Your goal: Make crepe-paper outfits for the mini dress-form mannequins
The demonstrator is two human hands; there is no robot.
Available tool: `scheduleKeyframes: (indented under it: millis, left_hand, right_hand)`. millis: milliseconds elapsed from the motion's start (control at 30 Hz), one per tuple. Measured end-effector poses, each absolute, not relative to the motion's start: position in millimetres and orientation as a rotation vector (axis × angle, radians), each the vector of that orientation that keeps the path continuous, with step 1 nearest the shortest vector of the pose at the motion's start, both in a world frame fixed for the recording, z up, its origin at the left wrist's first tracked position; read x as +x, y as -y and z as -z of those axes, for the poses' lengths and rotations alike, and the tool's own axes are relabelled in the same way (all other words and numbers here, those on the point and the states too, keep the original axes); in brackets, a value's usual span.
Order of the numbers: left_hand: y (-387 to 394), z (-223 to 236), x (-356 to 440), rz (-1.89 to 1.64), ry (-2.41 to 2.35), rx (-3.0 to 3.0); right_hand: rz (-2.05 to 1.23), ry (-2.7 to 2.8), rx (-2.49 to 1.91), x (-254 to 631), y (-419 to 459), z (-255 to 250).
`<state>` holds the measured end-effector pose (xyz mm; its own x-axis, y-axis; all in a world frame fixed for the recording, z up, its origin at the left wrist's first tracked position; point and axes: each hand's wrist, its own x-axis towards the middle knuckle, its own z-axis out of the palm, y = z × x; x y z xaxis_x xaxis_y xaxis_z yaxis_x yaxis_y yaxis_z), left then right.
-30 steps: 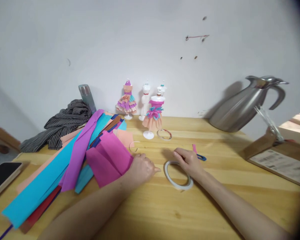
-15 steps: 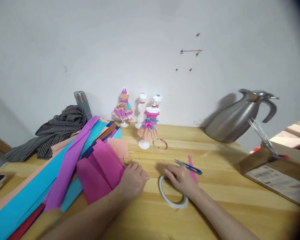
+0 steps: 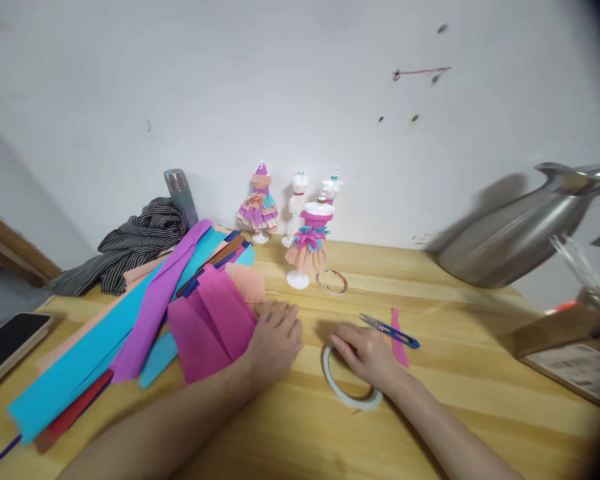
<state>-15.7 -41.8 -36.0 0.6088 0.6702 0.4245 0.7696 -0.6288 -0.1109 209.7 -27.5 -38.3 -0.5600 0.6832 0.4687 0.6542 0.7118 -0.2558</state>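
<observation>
My left hand (image 3: pixel 276 341) rests on the table beside the magenta crepe paper (image 3: pixel 210 327), fingers a little spread. A thin ring (image 3: pixel 266 293) lies just beyond its fingertips. My right hand (image 3: pixel 363 350) is curled over the edge of a white tape roll (image 3: pixel 337 390); whether anything is between its fingers is hidden. Close to it on the right are blue thread snips (image 3: pixel 393 330), lying across a narrow pink strip (image 3: pixel 399 350). Further back stands a small dress form (image 3: pixel 306 250) in a magenta bodice and peach skirt, a flower at its waist.
Long crepe paper strips (image 3: pixel 93 357) are heaped at left, near a striped cloth (image 3: pixel 140 240), a flask (image 3: pixel 181 197) and a phone (image 3: pixel 10 347). Behind are several other dress forms (image 3: pixel 257 210) and a bracelet (image 3: pixel 332 283). A steel jug (image 3: pixel 510 227) and cardboard box (image 3: pixel 565 333) stand right.
My left hand's fingers have loosened from a curl and spread on the table. My right hand stays curled by the tape roll. The view has swung left.
</observation>
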Motion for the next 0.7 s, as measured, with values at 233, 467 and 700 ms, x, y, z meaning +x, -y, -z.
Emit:
scheduleKeyframes:
  millis: [233,467,700]
  left_hand:
    - [35.4,45.2,-18.0,0.390,1.255,-2.748]
    - [35.4,38.9,-25.0,0.495,1.087,-2.713]
    - [35.3,21.4,-27.3,-0.011,1.504,-2.712]
  right_hand:
    - [0.009,2.433,-0.950,207.5,27.5,39.9]
    - [0.054,2.484,-0.878,205.3,28.9,41.8]
    - [0.113,2.525,-0.885,203.5,30.5,39.3]
